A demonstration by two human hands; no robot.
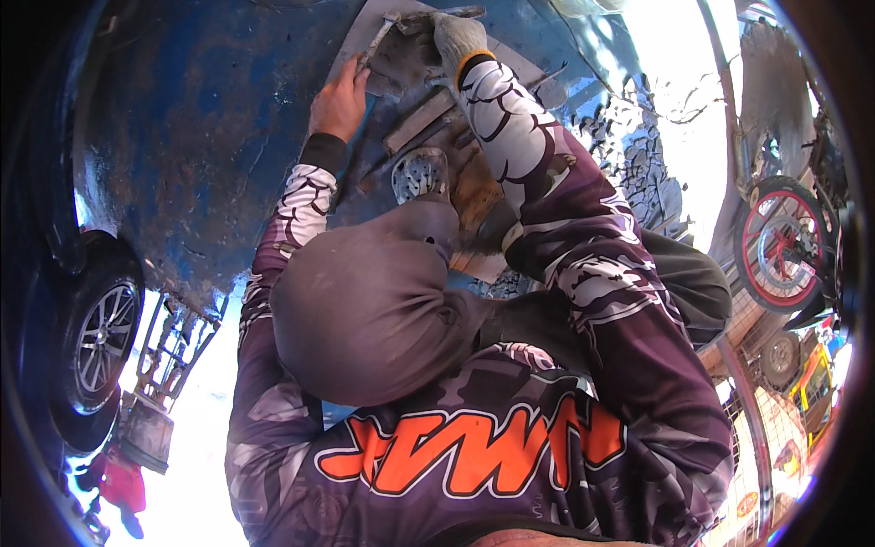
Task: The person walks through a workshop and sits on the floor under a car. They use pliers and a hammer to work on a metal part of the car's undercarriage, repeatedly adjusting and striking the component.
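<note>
My left hand (339,102), bare below a dark cuff, pinches the near end of a thin, bent grey metal strip (377,42). My right hand (458,38) wears a pale, dirty work glove with a yellow-edged cuff. It is closed at the far side of the strip, beside a short bar (469,12); its fingertips are too hidden to tell what they grip. Both hands are over a flat grey plate (360,35) on the blue, stained ground. Nearer to me lies a flat metal bar (421,120).
My foot in a grey perforated shoe (420,173) rests beside a brown wooden board (478,193). Dark scraps (629,150) are scattered to the right. A car wheel (105,337) stands at the left, a motorcycle wheel with a red rim (781,244) at the right.
</note>
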